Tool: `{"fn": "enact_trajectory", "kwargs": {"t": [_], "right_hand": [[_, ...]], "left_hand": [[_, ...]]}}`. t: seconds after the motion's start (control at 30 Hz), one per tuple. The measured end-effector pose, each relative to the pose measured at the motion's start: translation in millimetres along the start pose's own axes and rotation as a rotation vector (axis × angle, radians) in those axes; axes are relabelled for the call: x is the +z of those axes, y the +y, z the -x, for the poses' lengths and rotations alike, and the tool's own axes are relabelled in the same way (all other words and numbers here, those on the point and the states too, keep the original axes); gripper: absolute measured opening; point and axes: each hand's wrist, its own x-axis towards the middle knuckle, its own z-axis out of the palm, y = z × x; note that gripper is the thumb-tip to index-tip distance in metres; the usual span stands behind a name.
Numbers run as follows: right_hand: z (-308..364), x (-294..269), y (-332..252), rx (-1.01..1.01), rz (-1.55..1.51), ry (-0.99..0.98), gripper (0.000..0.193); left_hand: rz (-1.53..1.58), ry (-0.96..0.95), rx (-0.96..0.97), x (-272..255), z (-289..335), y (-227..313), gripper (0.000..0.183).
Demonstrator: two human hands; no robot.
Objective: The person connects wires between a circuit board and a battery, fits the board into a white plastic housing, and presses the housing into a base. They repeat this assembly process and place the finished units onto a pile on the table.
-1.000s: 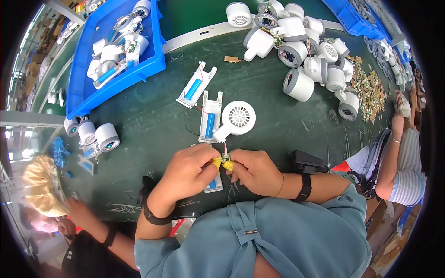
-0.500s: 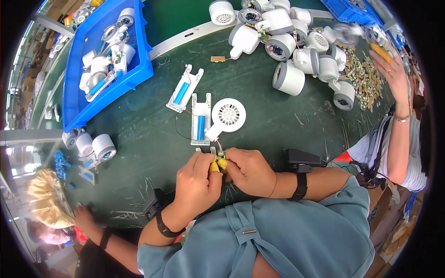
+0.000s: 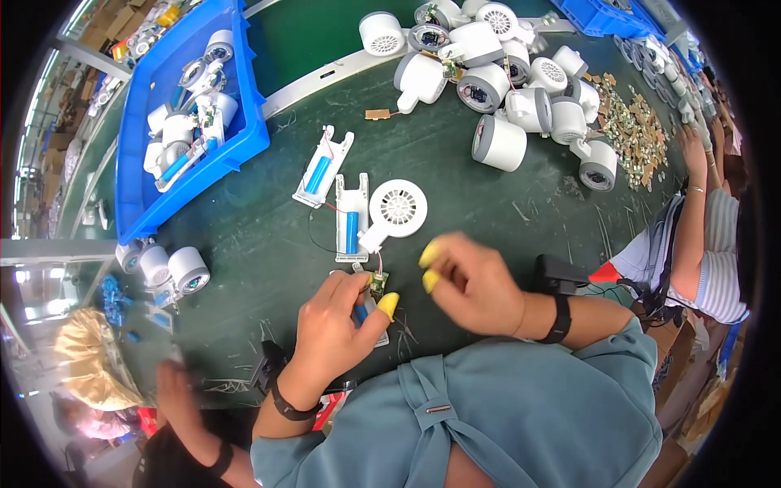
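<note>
My left hand, with a yellow cover on the thumb, grips a small white battery bracket. A green circuit board shows at the bracket's upper end, and part of a blue battery lies under my fingers. To the right, my right hand is raised with nothing visible in it, its yellow-tipped thumb and forefinger apart. Just beyond, a round white fan housing joins the board by a thin wire. Left of that housing are a white bracket with a blue battery and another tilted bracket.
A blue bin of white parts stands at the far left. White cylindrical housings pile up at the far right, beside a heap of small circuit boards. Co-workers' arms reach in at the right and lower left.
My right hand has let go of the circuit board and moved right. My left hand stays at the bracket, its thumb now spread. The co-worker's hand at right has moved farther off.
</note>
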Motion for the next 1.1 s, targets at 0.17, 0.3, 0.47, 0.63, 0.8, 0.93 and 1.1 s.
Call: {"fn": "enact_trajectory", "kwargs": {"t": [0.17,0.3,0.47,0.63,0.8,0.93,1.1], "right_hand": [[-37,-25,1,-0.215,0.345,0.127,0.069],[-54,-16,9,-0.28,0.483,0.084,0.076],[-62,-9,16,-0.275,0.446,0.046,0.074],[-59,-7,10,-0.287,0.269,0.055,0.072],[-58,-9,4,-0.35,0.25,0.079,0.074],[-58,-7,7,-0.417,0.269,0.17,0.075],[-56,-5,9,-0.428,0.271,0.199,0.073]], "left_hand": [[-0.106,0.059,0.005,10,-1,-1,0.031],[-0.123,0.076,-0.015,13,-2,-6,0.026],[-0.037,0.067,-0.023,12,-2,-8,0.026],[0.095,0.028,-0.05,7,-3,-9,0.024],[0.259,-0.046,-0.118,-1,-3,-15,0.024],[0.399,-0.123,-0.219,-5,-4,-13,0.018],[0.44,-0.153,-0.24,-3,-4,-10,0.018]]}}
